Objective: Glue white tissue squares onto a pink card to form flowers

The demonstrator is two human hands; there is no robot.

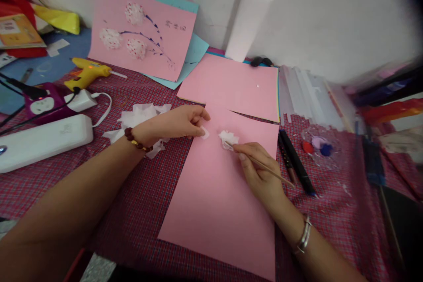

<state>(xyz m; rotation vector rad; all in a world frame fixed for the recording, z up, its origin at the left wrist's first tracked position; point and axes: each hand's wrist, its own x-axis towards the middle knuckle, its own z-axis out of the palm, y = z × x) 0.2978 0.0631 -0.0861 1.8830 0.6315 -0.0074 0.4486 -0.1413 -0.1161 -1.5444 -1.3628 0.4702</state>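
A pink sheet of paper (224, 211) lies before me on a checked tablecloth. Near its upper part sits a small ruffled cluster of white tissue paper (228, 139). My right hand (261, 169) grips a thin wooden stick (264, 166), its tip touching the cluster. To the left of the cluster, my left hand (185, 122) pinches a small white tissue piece (205, 132) between thumb and fingers, just over the sheet. Under and behind my left wrist lies a pile of loose white tissue squares (142, 114).
A finished pink flower picture (145, 31) leans at the back left. On the left are a yellow glue gun (87, 72), a purple power socket (44, 102) and a white device (46, 141). Black pens (297, 163) and a paint palette (322, 146) lie on the right.
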